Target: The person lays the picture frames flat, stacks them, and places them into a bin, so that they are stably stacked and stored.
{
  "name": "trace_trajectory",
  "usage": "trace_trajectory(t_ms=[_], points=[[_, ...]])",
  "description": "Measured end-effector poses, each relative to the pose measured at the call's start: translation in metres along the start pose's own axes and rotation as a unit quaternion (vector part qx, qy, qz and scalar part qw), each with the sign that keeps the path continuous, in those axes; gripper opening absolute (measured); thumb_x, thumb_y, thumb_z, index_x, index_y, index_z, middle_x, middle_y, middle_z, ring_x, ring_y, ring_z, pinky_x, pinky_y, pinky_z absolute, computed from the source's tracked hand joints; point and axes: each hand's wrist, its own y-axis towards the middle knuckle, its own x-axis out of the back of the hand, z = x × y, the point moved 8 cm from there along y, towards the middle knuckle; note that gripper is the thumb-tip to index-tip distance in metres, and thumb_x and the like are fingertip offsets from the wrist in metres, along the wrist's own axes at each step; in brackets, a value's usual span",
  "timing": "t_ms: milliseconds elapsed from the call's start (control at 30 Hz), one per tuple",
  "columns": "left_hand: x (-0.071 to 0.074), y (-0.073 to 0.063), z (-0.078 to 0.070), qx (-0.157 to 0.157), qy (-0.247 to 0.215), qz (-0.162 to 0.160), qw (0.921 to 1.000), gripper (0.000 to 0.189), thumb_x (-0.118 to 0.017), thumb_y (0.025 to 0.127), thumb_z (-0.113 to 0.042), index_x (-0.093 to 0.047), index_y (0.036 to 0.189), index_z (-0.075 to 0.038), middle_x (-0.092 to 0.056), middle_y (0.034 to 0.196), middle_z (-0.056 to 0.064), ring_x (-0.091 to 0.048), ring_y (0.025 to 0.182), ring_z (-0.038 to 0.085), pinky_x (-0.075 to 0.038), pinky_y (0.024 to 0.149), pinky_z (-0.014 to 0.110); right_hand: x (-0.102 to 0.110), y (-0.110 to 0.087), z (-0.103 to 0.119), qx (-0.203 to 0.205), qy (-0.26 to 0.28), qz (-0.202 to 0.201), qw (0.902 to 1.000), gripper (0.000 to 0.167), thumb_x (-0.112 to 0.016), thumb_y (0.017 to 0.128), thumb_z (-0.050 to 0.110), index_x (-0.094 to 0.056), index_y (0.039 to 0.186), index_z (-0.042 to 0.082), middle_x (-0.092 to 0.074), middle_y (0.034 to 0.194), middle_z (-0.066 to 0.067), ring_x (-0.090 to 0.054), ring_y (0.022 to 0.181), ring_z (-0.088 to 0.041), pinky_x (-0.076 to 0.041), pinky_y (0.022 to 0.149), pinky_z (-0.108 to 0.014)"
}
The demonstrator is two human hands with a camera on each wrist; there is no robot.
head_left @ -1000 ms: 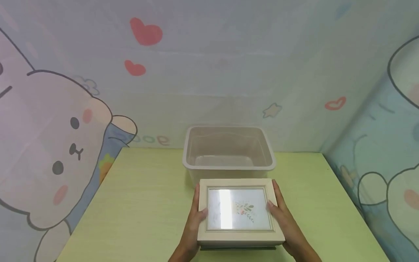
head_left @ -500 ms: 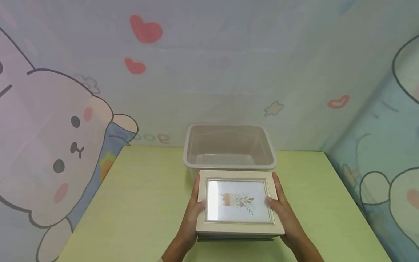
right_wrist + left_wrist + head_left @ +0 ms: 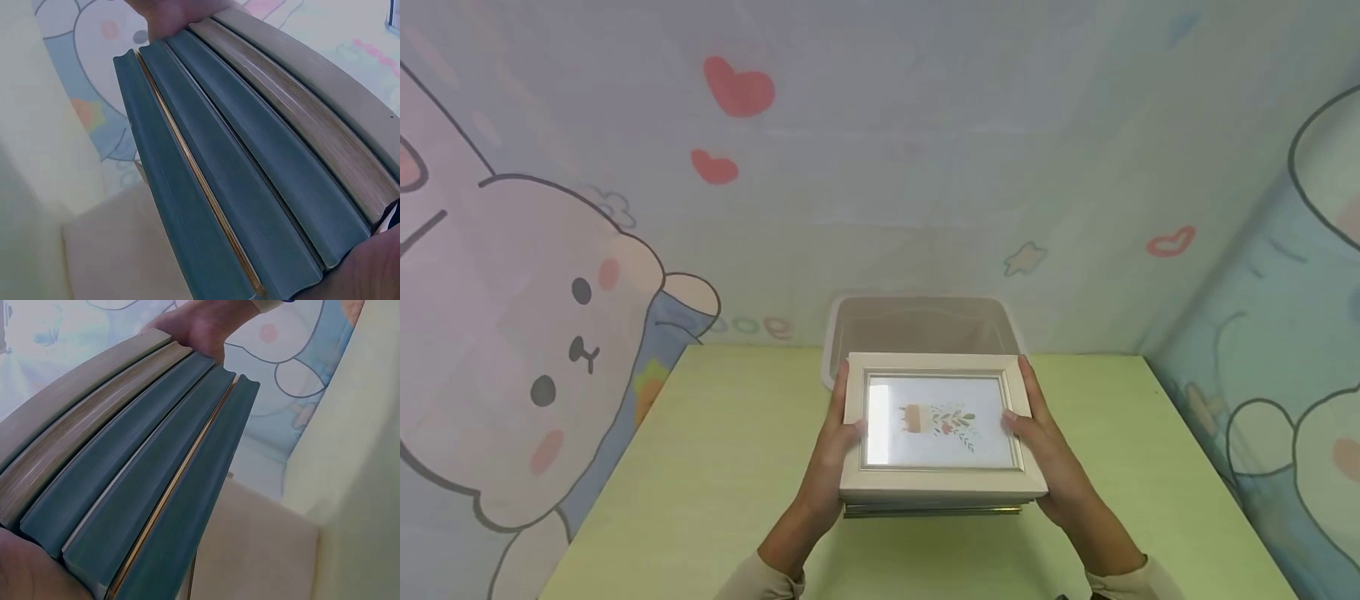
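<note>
Both hands hold a stack of picture frames between them. On top lies a cream picture frame point(image 3: 943, 481) whose glazed print shows a flower sprig, turned sideways. My left hand point(image 3: 826, 471) grips the stack's left side, my right hand point(image 3: 1060, 467) its right, with the thumbs over the top frame's edges. Below it, the left wrist view shows a wood-toned frame point(image 3: 94, 415) and several teal frames point(image 3: 122, 453), one gold-lined. The same layered edges, including a teal frame point(image 3: 181, 175), appear in the right wrist view. The stack is held above the table, overlapping the bin's front in the head view.
A beige plastic bin point(image 3: 925, 325) stands at the back of the pale green table point(image 3: 722, 450), its front wall hidden behind the stack. Behind the table hangs a cartoon-printed backdrop point(image 3: 910, 183), continuing along both sides.
Both hands have raised the stack of picture frames and moved it forward, so it now covers the bin's front rim. More of the forearms and sleeves shows. The bin has stayed in place.
</note>
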Motion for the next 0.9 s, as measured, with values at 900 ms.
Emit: trace_trajectory(t_ms=[900], points=[[0.01, 0.05, -0.053, 0.001, 0.007, -0.009, 0.9999, 0.074, -0.034, 0.094, -0.025, -0.004, 0.155, -0.054, 0.0, 0.167, -0.008, -0.009, 0.15, 0.025, -0.013, 0.113, 0.057, -0.006, 0.044, 0.051, 0.029, 0.012, 0.032, 0.999, 0.066, -0.035, 0.107, 0.031, 0.004, 0.152, 0.058, 0.008, 0.167, -0.001, -0.026, 0.137, -0.032, -0.04, 0.097, -0.032]])
